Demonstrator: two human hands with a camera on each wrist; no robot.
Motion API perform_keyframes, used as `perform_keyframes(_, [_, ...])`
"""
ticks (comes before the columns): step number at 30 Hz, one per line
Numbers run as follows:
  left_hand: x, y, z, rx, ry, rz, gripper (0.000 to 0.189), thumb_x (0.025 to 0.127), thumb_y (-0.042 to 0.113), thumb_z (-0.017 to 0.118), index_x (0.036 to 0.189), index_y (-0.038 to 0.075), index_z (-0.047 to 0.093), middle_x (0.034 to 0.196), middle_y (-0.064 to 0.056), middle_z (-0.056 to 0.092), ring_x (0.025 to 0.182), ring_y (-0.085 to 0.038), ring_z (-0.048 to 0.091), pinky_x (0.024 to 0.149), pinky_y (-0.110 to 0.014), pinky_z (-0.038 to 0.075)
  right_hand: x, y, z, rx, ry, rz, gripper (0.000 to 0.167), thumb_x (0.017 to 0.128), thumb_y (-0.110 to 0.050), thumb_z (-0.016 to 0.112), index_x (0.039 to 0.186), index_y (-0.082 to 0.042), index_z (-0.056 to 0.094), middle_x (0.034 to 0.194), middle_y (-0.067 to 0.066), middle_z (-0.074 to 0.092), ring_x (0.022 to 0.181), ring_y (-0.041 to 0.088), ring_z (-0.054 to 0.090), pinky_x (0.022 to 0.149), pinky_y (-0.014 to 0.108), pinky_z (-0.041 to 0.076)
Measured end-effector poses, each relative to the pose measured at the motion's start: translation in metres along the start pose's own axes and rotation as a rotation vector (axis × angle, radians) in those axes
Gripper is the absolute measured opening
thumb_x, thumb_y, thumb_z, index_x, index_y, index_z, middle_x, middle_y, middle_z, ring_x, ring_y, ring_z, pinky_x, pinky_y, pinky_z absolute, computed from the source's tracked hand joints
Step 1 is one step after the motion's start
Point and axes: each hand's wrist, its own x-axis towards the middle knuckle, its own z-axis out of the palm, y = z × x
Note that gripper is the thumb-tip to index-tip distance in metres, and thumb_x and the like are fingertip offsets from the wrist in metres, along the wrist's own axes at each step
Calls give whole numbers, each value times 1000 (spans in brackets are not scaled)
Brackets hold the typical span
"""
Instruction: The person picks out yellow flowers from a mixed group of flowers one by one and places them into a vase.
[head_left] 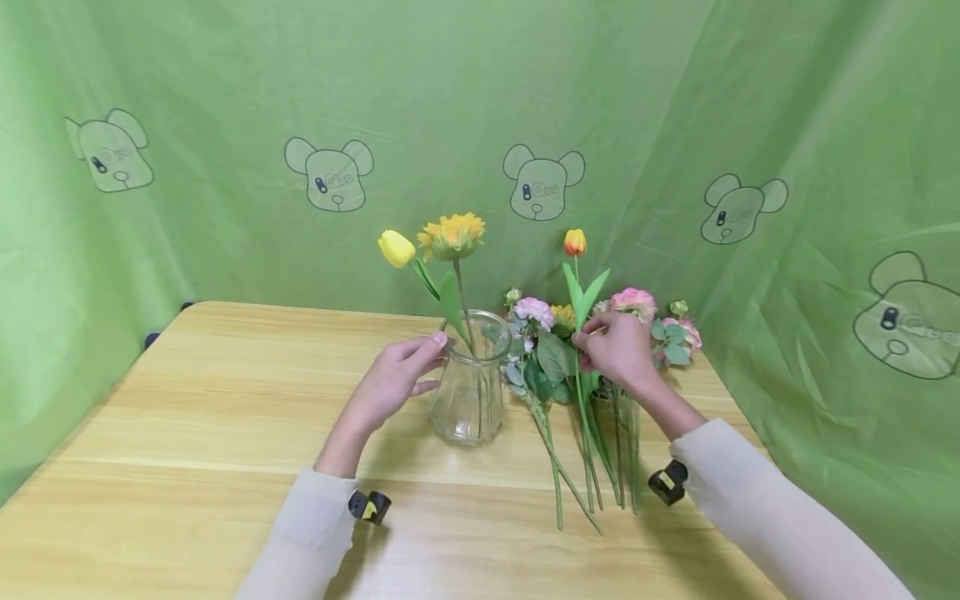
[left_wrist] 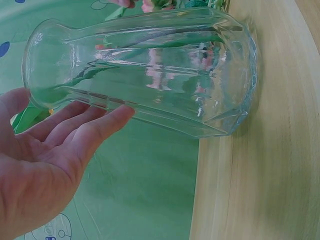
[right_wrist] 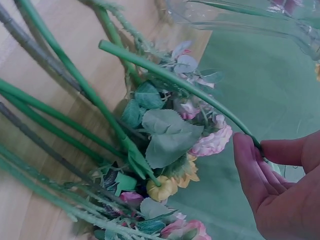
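Observation:
The clear glass vase (head_left: 467, 408) stands upright on the table, holding a yellow tulip (head_left: 396, 249) and a yellow sunflower (head_left: 453, 236). My left hand (head_left: 392, 382) rests against the vase's left side near the rim; in the left wrist view, its fingers lie nearly straight along the glass (left_wrist: 150, 75). To the right of the vase, my right hand (head_left: 621, 348) pinches an orange-red tulip (head_left: 575, 242) by its green stem between thumb and fingers. This tulip is upright, and the right wrist view shows its stem's lower end (right_wrist: 150, 64) raised above the other flowers.
Several artificial flowers lie on the wooden table (head_left: 225, 417) right of the vase, pink blooms (head_left: 535, 312) toward the back and stems (head_left: 558, 492) toward me. A green curtain (head_left: 435, 100) with bear-face drawings hangs behind the table and along its sides.

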Motion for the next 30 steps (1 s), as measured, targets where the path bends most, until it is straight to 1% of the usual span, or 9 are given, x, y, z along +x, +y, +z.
perform_keyframes(2, [0, 0, 0, 0, 2, -2, 65, 104, 53, 50, 143, 2, 54, 153, -16, 50, 140, -33, 51, 104, -41, 56, 0, -2, -1, 10, -3, 10, 24, 99, -14, 63, 109, 7, 67, 77, 18, 74, 59, 23, 73, 57, 35, 64])
perform_keyframes(5, [0, 0, 1, -2, 4, -4, 64, 104, 53, 50, 143, 2, 54, 153, -15, 50, 140, -33, 51, 104, -41, 56, -1, -7, -2, 54, -16, 38, 24, 99, -15, 63, 110, 6, 65, 77, 16, 74, 63, 26, 75, 58, 34, 65])
perform_keyframes(11, [0, 1, 1, -9, 7, -4, 63, 104, 52, 50, 142, 3, 55, 152, -15, 52, 140, -32, 51, 104, -41, 56, 0, -17, -5, 224, -28, 93, 27, 100, -13, 62, 116, 10, 60, 102, 30, 71, 64, 21, 75, 63, 31, 66])
perform_keyframes(13, [0, 1, 1, -9, 6, -4, 63, 104, 52, 50, 142, 3, 55, 151, -15, 52, 140, -32, 51, 104, -41, 57, 1, -19, -8, 241, -24, 101, 29, 101, -15, 62, 118, 9, 59, 107, 33, 70, 64, 18, 75, 58, 28, 65])
perform_keyframes(18, [0, 0, 1, -7, 2, 1, 63, 104, 52, 50, 143, 3, 55, 151, -15, 52, 140, -32, 51, 104, -41, 57, 2, -22, -14, 247, -19, 100, 31, 101, -20, 63, 119, 6, 58, 102, 26, 74, 67, 17, 76, 46, 27, 57])
perform_keyframes(21, [0, -1, 1, -9, 3, 0, 63, 104, 52, 50, 142, 3, 55, 151, -15, 52, 140, -32, 51, 104, -41, 57, 3, -24, -17, 263, -7, 90, 31, 101, -21, 64, 118, 4, 59, 94, 20, 76, 68, 17, 77, 47, 29, 58])
perform_keyframes(26, [1, 0, 1, -10, 2, -1, 63, 104, 52, 50, 143, 2, 55, 152, -15, 52, 140, -33, 51, 104, -41, 56, 4, -30, -20, 363, 13, 88, 31, 101, -21, 65, 117, 5, 60, 89, 13, 74, 70, 15, 77, 62, 32, 66])
perform_keyframes(28, [0, 0, 1, -9, 2, -1, 63, 104, 52, 50, 143, 2, 55, 152, -15, 51, 140, -33, 51, 104, -41, 56, 4, -34, -21, 422, 23, 92, 31, 101, -19, 64, 118, 7, 59, 89, 13, 72, 71, 15, 76, 73, 34, 67])
perform_keyframes(30, [0, 0, 1, -7, 2, -1, 63, 104, 52, 50, 143, 2, 54, 152, -15, 51, 140, -33, 51, 104, -42, 56, 5, -38, -22, 455, 39, 95, 31, 102, -17, 63, 119, 8, 59, 87, 10, 72, 71, 14, 76, 77, 33, 66])
